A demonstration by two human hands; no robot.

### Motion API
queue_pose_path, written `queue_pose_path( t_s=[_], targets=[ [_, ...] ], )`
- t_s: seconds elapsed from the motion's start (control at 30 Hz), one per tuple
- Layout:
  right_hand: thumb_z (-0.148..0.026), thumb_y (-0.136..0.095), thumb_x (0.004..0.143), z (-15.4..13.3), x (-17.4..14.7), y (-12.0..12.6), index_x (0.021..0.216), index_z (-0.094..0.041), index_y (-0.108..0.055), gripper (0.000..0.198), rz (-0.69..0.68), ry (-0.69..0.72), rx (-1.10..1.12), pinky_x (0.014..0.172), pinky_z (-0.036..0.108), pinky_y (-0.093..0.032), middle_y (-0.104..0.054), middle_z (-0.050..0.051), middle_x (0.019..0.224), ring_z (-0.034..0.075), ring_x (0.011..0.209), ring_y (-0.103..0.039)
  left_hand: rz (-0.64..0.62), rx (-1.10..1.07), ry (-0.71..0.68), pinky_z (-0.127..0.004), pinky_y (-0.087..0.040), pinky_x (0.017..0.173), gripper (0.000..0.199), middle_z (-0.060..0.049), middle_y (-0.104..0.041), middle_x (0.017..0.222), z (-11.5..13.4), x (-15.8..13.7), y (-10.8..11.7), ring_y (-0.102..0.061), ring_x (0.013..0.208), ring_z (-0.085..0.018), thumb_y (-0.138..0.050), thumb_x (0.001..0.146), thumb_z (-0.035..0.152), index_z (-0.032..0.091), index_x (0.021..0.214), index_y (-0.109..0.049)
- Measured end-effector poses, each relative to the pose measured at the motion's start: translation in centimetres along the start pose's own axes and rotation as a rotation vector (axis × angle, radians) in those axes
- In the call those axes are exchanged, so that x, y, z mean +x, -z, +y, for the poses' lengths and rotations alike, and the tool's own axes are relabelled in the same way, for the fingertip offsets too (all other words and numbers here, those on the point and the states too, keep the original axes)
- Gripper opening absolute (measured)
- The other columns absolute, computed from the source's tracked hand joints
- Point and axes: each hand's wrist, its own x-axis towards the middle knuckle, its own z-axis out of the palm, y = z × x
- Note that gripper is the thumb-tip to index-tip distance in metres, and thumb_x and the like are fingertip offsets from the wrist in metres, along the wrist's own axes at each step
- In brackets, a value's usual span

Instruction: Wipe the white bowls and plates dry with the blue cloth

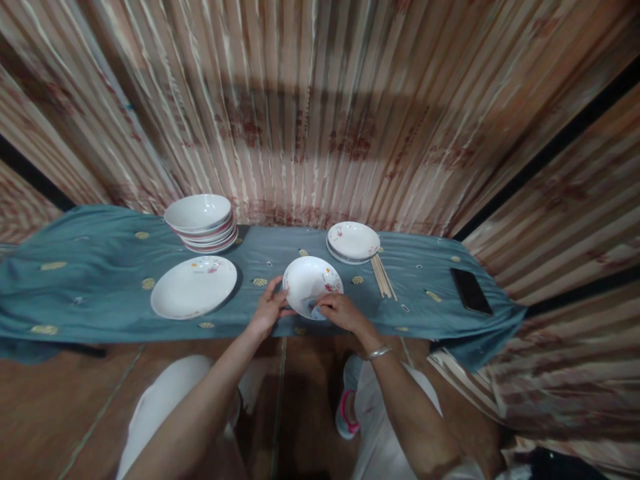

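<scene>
Pleated curtains (320, 100) with reddish prints hung beyond the fingers, behind a table spread with a teal cloth (420, 273) dotted with yellow motifs. Between the two hands sat a white floral dish (305, 283), near the table's front edge. At its left rim, the left hand (271, 308) steadied it, the fingers moderately spread; how far they reached beneath the dish could not be told. The right hand (340, 311) had its fingers bunched closely around a bluish rag (316, 312), pressed against the inside of the dish near its lower right rim; a silvery bracelet (379, 353) circled the wrist behind those fingers. Out to the left of the left fingers lay a large oval plate (193, 290), and farther off behind it rose a stack of bowls (197, 220). Beyond the right fingers rested a small pile of plates (353, 241), with several chopsticks (384, 279) angled just beside it. Well to the right of those same fingers lay a dark phone (471, 291).
</scene>
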Motion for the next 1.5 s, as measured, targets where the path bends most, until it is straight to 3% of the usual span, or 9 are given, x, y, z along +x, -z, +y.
queue_pose_path(
  t_s=[0.27, 0.37, 0.53, 0.7, 0.87, 0.97, 1.03, 1.2, 1.5],
  targets=[
    [-0.013, -0.056, 0.079, 0.5, -0.3, 0.8, 0.080, -0.023, -0.077, 0.024, 0.219, -0.107, -0.046, 0.095, 0.034, -0.048, -0.078, 0.004, 0.097, 0.022, 0.099, -0.069, 0.047, -0.026, 0.002, -0.035, -0.062, 0.057, 0.052, -0.002, -0.071, 0.085, -0.5, 0.7, 0.1, -0.071, 0.067, -0.019, -0.072, 0.077, 0.025, 0.021, 0.125, -0.053],
    [-0.017, -0.057, 0.075, 0.7, -0.1, 1.3, 0.079, -0.024, -0.078, 0.023, 0.362, -0.194, 0.144, 0.091, 0.035, -0.049, -0.078, 0.003, 0.096, 0.023, 0.094, -0.070, 0.067, -0.006, -0.003, -0.033, -0.061, 0.060, 0.053, -0.002, -0.072, 0.083, -0.8, 1.1, 0.6, -0.071, 0.069, -0.018, -0.073, 0.076, 0.024, 0.020, 0.126, -0.055],
    [-0.027, -0.060, 0.065, 0.9, 0.5, 1.6, 0.067, -0.021, -0.075, 0.016, 0.568, -0.346, 0.663, 0.071, 0.032, -0.048, -0.072, 0.000, 0.069, 0.019, 0.069, -0.062, 0.123, 0.104, -0.073, -0.031, -0.059, 0.072, 0.046, -0.006, -0.075, 0.094, -1.6, 1.8, 1.8, -0.070, 0.087, -0.020, -0.075, 0.071, 0.026, 0.018, 0.116, -0.066],
    [-0.038, -0.057, 0.064, 1.0, 0.9, 1.7, 0.050, -0.022, -0.054, 0.021, 0.631, -0.357, 0.772, 0.057, 0.026, -0.039, -0.055, -0.004, 0.050, 0.013, 0.055, -0.046, 0.099, 0.358, -0.183, -0.044, -0.055, 0.091, 0.050, -0.012, -0.073, 0.115, -2.7, 2.3, 2.8, -0.067, 0.108, -0.031, -0.070, 0.074, 0.041, 0.017, 0.118, -0.067],
    [-0.039, -0.056, 0.068, 1.0, 1.1, 2.2, 0.054, -0.024, -0.051, 0.021, 0.656, -0.366, 0.839, 0.059, 0.028, -0.040, -0.057, -0.002, 0.056, 0.016, 0.060, -0.050, 0.228, 0.782, -0.472, -0.052, -0.033, 0.115, 0.055, -0.017, -0.055, 0.143, -3.9, 1.6, 2.9, -0.044, 0.138, -0.034, -0.062, 0.082, 0.037, 0.014, 0.131, -0.059],
    [-0.036, -0.055, 0.069, 1.1, 1.0, 2.5, 0.057, -0.023, -0.054, 0.018, 0.680, -0.375, 0.871, 0.059, 0.028, -0.041, -0.060, -0.001, 0.059, 0.016, 0.061, -0.052, 0.117, 0.968, -0.722, -0.054, -0.032, 0.115, 0.046, -0.014, -0.052, 0.146, -4.6, 0.4, 1.9, -0.042, 0.139, -0.031, -0.060, 0.085, 0.034, 0.020, 0.129, -0.062],
    [-0.035, -0.055, 0.070, 1.2, 1.0, 2.6, 0.056, -0.024, -0.052, 0.019, 0.696, -0.375, 0.886, 0.058, 0.027, -0.041, -0.059, -0.001, 0.058, 0.016, 0.060, -0.052, -0.003, 1.076, -0.801, -0.058, -0.030, 0.114, 0.038, -0.014, -0.055, 0.143, -4.7, -0.6, 1.0, -0.041, 0.140, -0.032, -0.064, 0.084, 0.030, 0.022, 0.121, -0.067],
    [-0.036, -0.057, 0.070, 1.6, 0.8, 2.8, 0.056, -0.024, -0.050, 0.019, 0.720, -0.361, 0.917, 0.058, 0.028, -0.043, -0.058, -0.002, 0.057, 0.015, 0.058, -0.052, -0.128, 1.250, -0.776, -0.074, -0.008, 0.112, 0.028, -0.014, -0.061, 0.137, -3.9, -2.0, -0.8, -0.042, 0.138, -0.039, -0.070, 0.076, 0.015, 0.026, 0.100, -0.076],
    [-0.040, -0.057, 0.070, 2.2, 0.8, 3.1, 0.064, -0.023, -0.058, 0.018, 0.716, -0.289, 0.884, 0.063, 0.030, -0.048, -0.061, -0.001, 0.061, 0.016, 0.061, -0.055, -0.216, 1.071, -0.772, -0.065, 0.003, 0.118, 0.018, -0.009, -0.073, 0.118, -4.9, -0.7, -1.0, -0.061, 0.118, -0.031, -0.063, 0.081, 0.015, 0.025, 0.079, -0.078]
  ],
)
